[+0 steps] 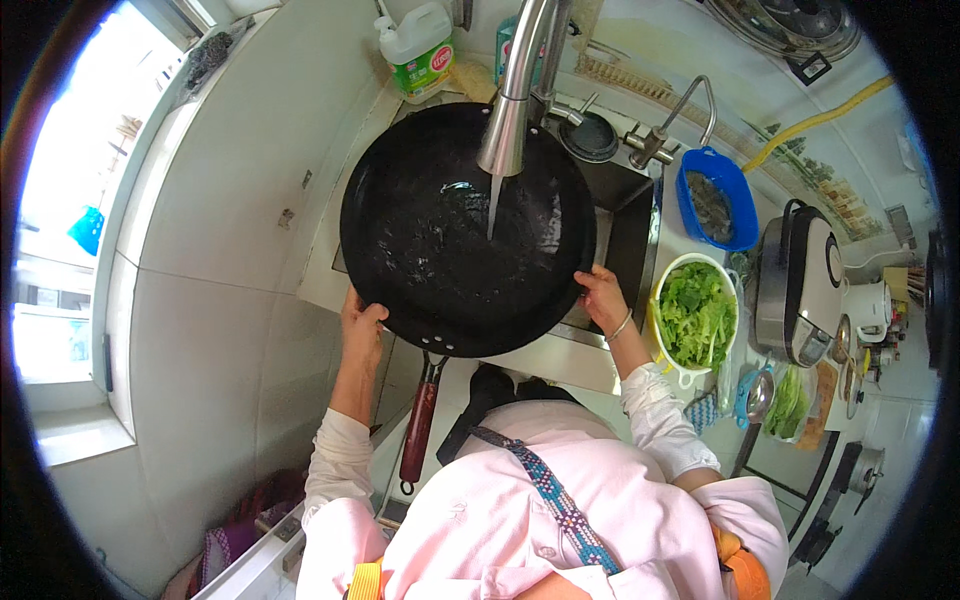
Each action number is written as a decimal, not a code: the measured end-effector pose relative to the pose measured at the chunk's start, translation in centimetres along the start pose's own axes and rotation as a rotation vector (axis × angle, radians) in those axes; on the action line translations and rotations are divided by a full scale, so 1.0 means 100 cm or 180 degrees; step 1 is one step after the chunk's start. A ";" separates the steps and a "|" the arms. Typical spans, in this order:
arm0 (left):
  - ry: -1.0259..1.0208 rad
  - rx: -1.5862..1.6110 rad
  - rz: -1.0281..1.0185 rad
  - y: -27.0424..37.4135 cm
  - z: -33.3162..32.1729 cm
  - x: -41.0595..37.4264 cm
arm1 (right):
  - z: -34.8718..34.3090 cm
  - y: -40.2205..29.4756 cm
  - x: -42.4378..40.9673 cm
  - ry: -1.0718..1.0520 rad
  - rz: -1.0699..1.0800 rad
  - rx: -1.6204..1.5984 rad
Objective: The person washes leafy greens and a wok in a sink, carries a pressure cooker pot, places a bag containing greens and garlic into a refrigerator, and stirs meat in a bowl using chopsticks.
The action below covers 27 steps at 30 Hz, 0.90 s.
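Observation:
A large black wok (465, 300) spans the sink, its reddish-brown handle (420, 427) pointing towards my body. My left hand (363, 319) grips the rim at the lower left, with the thumb on top. At the lower right, my right hand (601, 298) pinches the rim between thumb and fingers. Water (493, 206) runs from a steel faucet (504, 135) into the wok, and bubbles and glints show on the wet inner surface. Much of the steel sink (630, 240) is hidden beneath the wok.
Right of the sink are a white colander (686, 373) of green leaves, a blue basket (750, 238) and a rice cooker (780, 289). A small tap (651, 146) rises behind. A detergent jug (420, 49) stands at the back left, near the tiled wall (217, 187).

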<state>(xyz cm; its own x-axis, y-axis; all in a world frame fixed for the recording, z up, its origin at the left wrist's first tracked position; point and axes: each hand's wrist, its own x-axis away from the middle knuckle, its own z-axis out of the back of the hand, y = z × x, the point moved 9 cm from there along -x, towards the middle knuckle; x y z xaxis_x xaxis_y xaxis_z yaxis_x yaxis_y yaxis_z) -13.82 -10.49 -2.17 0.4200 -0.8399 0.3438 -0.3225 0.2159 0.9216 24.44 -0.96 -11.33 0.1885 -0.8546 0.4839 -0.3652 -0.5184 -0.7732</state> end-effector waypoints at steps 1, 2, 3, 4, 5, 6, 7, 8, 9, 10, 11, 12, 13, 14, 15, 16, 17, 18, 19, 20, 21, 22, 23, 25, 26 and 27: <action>0.0009 -0.0151 -0.0090 0.014 -0.003 0.003 | 0.001 0.009 -0.004 0.0010 -0.0077 -0.0102; 0.0015 -0.0304 -0.0179 0.025 -0.004 0.004 | 0.002 0.017 -0.008 0.0018 -0.0201 0.0010; 0.0052 -0.0349 -0.0194 0.029 -0.003 0.003 | 0.002 0.023 -0.011 0.0022 -0.0319 0.0131; 0.0085 -0.0395 -0.0208 0.034 -0.001 0.003 | 0.002 0.027 -0.014 0.0031 -0.0435 0.0249; 0.0114 -0.0442 -0.0221 0.037 0.000 0.002 | 0.002 0.031 -0.016 0.0042 -0.0549 0.0366; 0.0135 -0.0523 -0.0217 0.038 0.003 0.001 | -0.001 0.028 -0.016 0.0019 -0.0597 0.0527; 0.0159 -0.0596 -0.0215 0.039 0.006 0.000 | -0.009 0.021 -0.014 -0.0007 -0.0642 0.0696; 0.0183 -0.0670 -0.0214 0.040 0.010 -0.002 | -0.017 0.013 -0.012 -0.0032 -0.0687 0.0863; 0.0192 -0.0579 -0.0142 0.037 0.014 -0.004 | -0.024 0.003 -0.009 -0.0023 -0.0697 0.0989; 0.0204 -0.0484 -0.0072 0.030 0.020 -0.007 | -0.031 -0.007 -0.007 -0.0017 -0.0706 0.1120; 0.0219 -0.0390 -0.0002 0.026 0.026 -0.008 | -0.037 -0.016 -0.007 -0.0012 -0.0716 0.1251; 0.0289 -0.0388 0.0140 0.023 0.030 -0.007 | -0.035 -0.026 -0.008 0.0054 -0.0651 0.1565; 0.0362 -0.0390 0.0291 0.020 0.035 -0.003 | -0.033 -0.035 -0.010 0.0124 -0.0595 0.1878; 0.0439 -0.0393 0.0443 0.015 0.039 0.001 | -0.032 -0.043 -0.013 0.0192 -0.0542 0.2193; 0.0467 -0.0250 0.0371 0.012 0.040 0.002 | -0.027 -0.062 -0.023 0.0293 0.0049 0.2489; 0.0508 -0.0116 0.0300 0.009 0.042 0.003 | -0.026 -0.082 -0.033 0.0379 0.0638 0.2769; 0.0553 0.0019 0.0228 0.004 0.045 0.004 | -0.023 -0.094 -0.045 0.0414 0.0889 0.2656; 0.0427 -0.0055 0.0408 -0.007 0.055 0.002 | -0.026 -0.108 -0.055 0.0439 0.1132 0.2548; 0.0418 0.0014 0.0390 -0.015 0.062 0.002 | -0.037 -0.122 -0.063 0.0402 0.1030 0.2061; 0.0407 0.0083 0.0365 -0.021 0.068 0.003 | -0.051 -0.137 -0.070 0.0422 0.0892 0.1798; 0.0384 0.0146 0.0338 -0.023 0.072 0.003 | -0.060 -0.149 -0.080 0.0449 0.0759 0.1527; 0.0395 0.0202 0.0348 -0.023 0.072 0.004 | -0.061 -0.160 -0.098 0.0408 0.0765 0.1285; 0.0410 0.0257 0.0358 -0.023 0.069 0.006 | -0.062 -0.170 -0.119 0.0361 0.0768 0.1043; 0.0413 0.0308 0.0327 -0.018 0.061 0.009 | -0.040 -0.192 -0.166 0.0842 0.0874 0.1156; 0.0340 0.0303 0.0295 -0.012 0.050 0.008 | 0.002 -0.206 -0.202 0.1229 0.0945 0.1118; 0.0388 0.0292 0.0263 -0.010 0.052 0.010 | -0.010 -0.215 -0.221 0.1090 0.0988 0.1260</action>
<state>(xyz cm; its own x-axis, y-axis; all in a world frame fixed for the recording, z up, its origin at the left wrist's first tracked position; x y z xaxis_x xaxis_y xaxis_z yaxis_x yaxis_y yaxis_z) -17.52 -14.11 -3.66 0.4868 -0.7533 0.4423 -0.4340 0.2308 0.8708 27.23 29.11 -5.04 -0.2003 -0.9432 0.2651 0.0231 -0.2750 -0.9612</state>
